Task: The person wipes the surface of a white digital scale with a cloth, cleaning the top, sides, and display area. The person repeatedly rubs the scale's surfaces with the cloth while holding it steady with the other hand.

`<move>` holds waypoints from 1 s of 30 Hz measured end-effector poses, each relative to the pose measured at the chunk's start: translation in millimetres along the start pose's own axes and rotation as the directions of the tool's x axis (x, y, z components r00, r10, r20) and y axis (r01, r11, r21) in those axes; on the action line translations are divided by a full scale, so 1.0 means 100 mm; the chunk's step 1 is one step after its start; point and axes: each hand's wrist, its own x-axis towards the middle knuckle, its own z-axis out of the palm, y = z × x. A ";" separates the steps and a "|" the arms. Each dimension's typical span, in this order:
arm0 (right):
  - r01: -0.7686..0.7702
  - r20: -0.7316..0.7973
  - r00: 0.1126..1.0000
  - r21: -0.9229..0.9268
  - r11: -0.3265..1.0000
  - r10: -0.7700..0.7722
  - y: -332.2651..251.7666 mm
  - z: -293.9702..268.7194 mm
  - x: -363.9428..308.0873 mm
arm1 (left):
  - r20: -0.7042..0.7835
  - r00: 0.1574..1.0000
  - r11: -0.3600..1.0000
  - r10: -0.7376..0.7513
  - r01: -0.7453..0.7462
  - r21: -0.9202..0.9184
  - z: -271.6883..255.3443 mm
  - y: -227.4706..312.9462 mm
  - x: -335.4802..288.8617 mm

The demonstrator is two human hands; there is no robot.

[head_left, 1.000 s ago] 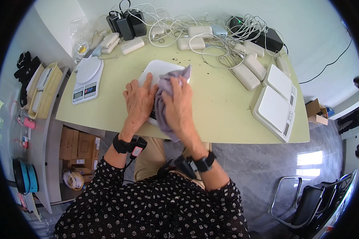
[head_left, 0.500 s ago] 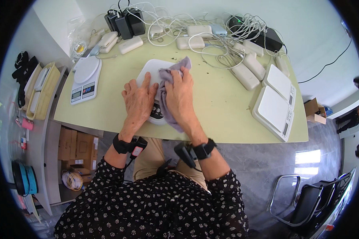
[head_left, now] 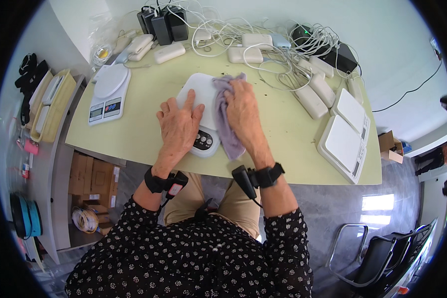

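A white kitchen scale (head_left: 207, 102) lies on the pale green table in front of me, its dark button panel toward my body. My left hand (head_left: 180, 121) rests on the scale's left side, fingers spread and index finger stretched over the white plate. In my right hand (head_left: 243, 111) is a crumpled purple-grey cloth (head_left: 225, 121), gripped under bent fingers and pressed against the scale's right edge. The cloth's lower end trails onto the table toward me.
Another white scale (head_left: 111, 92) with a round plate stands at the left. White scales (head_left: 340, 144) lie at the right. Power banks (head_left: 310, 102), tangled white cables (head_left: 223, 30) and black boxes (head_left: 170, 27) line the back. Chairs (head_left: 375, 256) stand beyond the table, lower right.
My right hand has drawn the cloth rightward, from across the scale's plate to its right edge. More of the plate and button panel shows. My left hand stays on the scale.
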 end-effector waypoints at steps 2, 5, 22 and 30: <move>-0.090 0.023 0.996 -0.045 0.995 0.091 0.08 -0.06 0.11 | 0.008 1.000 1.000 -0.007 0.007 -0.002 -0.02 0.01 0.00; 0.023 -0.013 1.000 -0.222 0.975 -0.026 0.09 -0.13 0.19 | -0.021 1.000 1.000 0.006 -0.006 -0.020 -0.01 0.01 0.00; -0.030 0.142 0.989 -0.007 1.000 0.031 -0.26 -0.33 -0.12 | -0.123 0.990 0.992 -0.063 0.048 -0.119 0.08 -0.08 -0.01; 0.366 0.151 0.931 -0.368 0.855 -0.333 -0.46 -0.22 -0.22 | -0.149 0.978 0.957 -0.147 0.102 -0.270 0.11 -0.12 -0.02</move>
